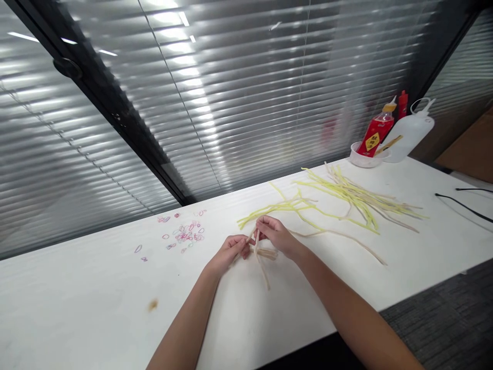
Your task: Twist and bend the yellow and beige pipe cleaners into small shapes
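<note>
Over the white table (96,313), bent beige pipe cleaners (267,253) are pinched by the fingertips of the left hand (232,248) and the right hand (278,235), held close together; loose yellow pipe cleaners (341,191) are strewn beyond, coloured rubber bands (188,236) scattered leftward.

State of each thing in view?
Left hand, closed on bent beige fuzzy stems
Right hand, closed on the same stems
Yellow fuzzy stems, loose, strewn
Small coloured loops, scattered
Yellow-capped red bottle, standing in white round bowl
Translucent white bottle, standing
Grey slatted blinds, lowered
</note>
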Motion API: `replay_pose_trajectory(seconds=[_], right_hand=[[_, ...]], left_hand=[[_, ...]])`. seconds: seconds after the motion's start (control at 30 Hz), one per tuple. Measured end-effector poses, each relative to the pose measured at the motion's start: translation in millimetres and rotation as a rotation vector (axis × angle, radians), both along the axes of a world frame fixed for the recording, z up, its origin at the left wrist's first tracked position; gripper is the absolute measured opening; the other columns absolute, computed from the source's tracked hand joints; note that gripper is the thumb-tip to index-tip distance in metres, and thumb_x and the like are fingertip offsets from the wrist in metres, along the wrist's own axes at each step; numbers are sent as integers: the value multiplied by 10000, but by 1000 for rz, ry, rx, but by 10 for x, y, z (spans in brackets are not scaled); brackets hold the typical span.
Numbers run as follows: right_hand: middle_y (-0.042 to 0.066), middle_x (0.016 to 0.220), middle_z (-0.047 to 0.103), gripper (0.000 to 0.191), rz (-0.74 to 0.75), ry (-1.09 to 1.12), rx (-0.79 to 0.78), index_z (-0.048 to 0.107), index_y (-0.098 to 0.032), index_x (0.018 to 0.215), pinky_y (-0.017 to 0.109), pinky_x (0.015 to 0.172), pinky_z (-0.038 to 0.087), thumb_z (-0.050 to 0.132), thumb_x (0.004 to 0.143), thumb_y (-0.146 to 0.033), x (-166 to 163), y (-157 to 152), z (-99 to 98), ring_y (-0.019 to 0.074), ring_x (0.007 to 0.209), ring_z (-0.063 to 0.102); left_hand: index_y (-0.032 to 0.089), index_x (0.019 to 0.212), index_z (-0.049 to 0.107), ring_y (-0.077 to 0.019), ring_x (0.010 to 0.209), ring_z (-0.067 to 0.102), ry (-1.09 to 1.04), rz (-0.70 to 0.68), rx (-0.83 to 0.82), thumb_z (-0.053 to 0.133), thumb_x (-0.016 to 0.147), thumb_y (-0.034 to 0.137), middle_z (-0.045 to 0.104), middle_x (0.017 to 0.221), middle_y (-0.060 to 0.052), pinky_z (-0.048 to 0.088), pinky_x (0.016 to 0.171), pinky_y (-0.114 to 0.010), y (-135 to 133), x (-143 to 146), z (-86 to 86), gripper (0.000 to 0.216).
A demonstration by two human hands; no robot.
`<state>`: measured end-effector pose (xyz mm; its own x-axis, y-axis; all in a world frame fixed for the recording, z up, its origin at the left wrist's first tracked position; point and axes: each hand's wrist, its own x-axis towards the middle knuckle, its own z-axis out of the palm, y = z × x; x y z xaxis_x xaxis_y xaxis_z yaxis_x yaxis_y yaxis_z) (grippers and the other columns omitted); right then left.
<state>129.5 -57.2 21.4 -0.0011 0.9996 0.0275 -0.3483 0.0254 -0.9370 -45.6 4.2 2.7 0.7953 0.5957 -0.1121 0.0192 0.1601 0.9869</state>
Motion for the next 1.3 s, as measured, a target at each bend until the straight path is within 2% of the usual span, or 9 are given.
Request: replay_pose_trajectory(seconds=[0.17,0.3,0.37,0.47,0.7,0.83,1.0,1.1,1.3], right_hand=[[-34,617,541,279,-45,-13,5,541,-177,731,239,598,425,597,802,-440,12,20,-20,94,573,505],[-32,613,548,260,-71,-83,44,550,-172,748,228,559,396,591,807,-422,-13,28,-30,88,549,481],[-29,616,561,249,-77,-89,78,547,-171,747,226,548,395,597,804,-408,-32,25,1,86,541,481],[-30,617,572,218,-81,-58,137,554,-172,755,234,569,422,620,793,-376,-38,11,138,92,560,512],[-17,701,632,155,-101,-41,258,604,-194,831,262,679,482,653,782,-332,60,-41,756,114,665,596],[20,808,667,145,-93,-143,351,641,-191,866,293,732,501,669,770,-295,90,-65,1092,148,772,625],[18,796,656,93,-188,-303,419,644,-191,830,284,721,504,652,789,-274,-6,-155,1395,147,764,614],[8,798,648,48,-263,-386,475,641,-202,823,277,727,504,653,785,-228,-104,-227,1493,141,766,605],[-8,798,633,96,-344,-441,574,624,-212,852,255,724,491,605,802,-132,-209,-318,1555,122,755,584]], left_hand=[[115,870,678,-88,545,419,11,71,46,627,785,418,499,547,18,320,565,-221,2,-1,-47,318],[128,890,660,-135,666,543,-44,190,123,681,738,398,615,704,-28,419,663,-263,-84,82,106,310],[138,905,637,-163,730,588,-74,210,126,719,707,341,645,772,-45,451,711,-296,-142,150,269,295],[141,841,619,-159,709,608,-79,272,150,710,725,277,650,741,-39,467,695,-295,-200,248,569,201],[148,761,629,-141,662,616,-69,346,366,699,735,253,655,687,-27,469,618,-244,-197,334,1293,128],[163,812,643,-132,680,606,-116,466,535,664,767,244,652,729,-25,478,626,-234,-273,321,1561,95],[181,861,621,-143,766,615,-106,644,847,596,810,171,649,818,-28,499,739,-271,-459,301,1682,58],[187,874,596,-140,752,598,-102,718,996,585,799,114,629,815,-22,491,713,-271,-551,281,1710,105],[190,879,565,-124,707,558,-99,709,1141,557,783,28,590,770,-5,453,641,-256,-626,250,1775,188]])
